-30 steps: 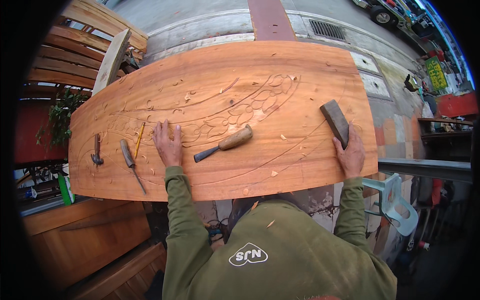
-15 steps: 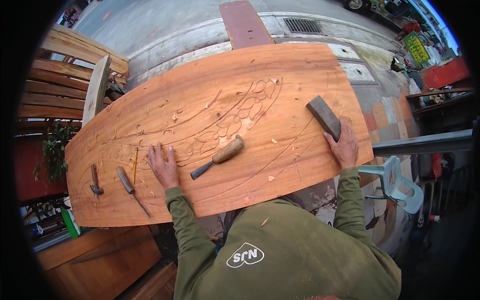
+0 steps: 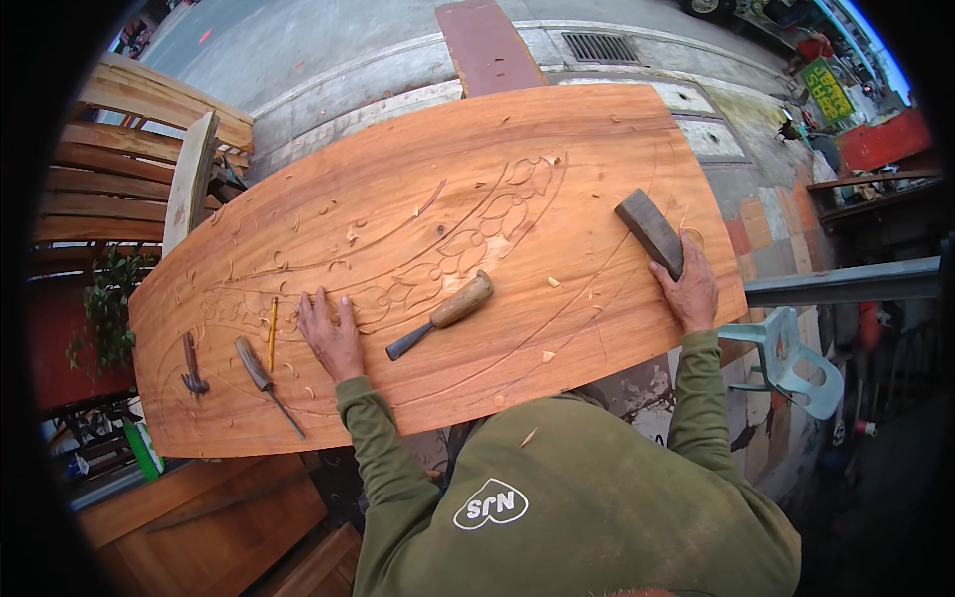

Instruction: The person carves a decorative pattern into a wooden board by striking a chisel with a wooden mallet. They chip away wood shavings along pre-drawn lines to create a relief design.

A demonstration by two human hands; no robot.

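Bottom of the frame is an olive-green long-sleeved shirt (image 3: pixel 597 497), then the near edge of a big curved-edge wooden panel (image 3: pixel 617 129) that fills the middle. Left hand (image 3: pixel 334 336) is lying on it left of center, fingers loosely spread, not gripping anything. Right hand (image 3: pixel 692 291), over at center right, has thumb and fingers wrapped around the near end of a dark rectangular block (image 3: pixel 647 227); can't tell if it's wood or stone. Between them there's a wide wood-handled chisel (image 3: pixel 463 300), and toward the left a slim chisel (image 3: pixel 255 366), a yellow pencil (image 3: pixel 273 333) and a claw hammer (image 3: pixel 192 368). Progress-wise, I'd call the carving partway: the leafy scroll band (image 3: pixel 463 244) has its outlines cut, with one pale fresh-looking patch, but most leaves look flat and the right side only shows thin lines. Shavings everywhere. Farther out, light-blue plastic chair (image 3: pixel 821 398) at right, slatted lumber (image 3: pixel 109 189) upper left, drain grate (image 3: pixel 601 47) up top.
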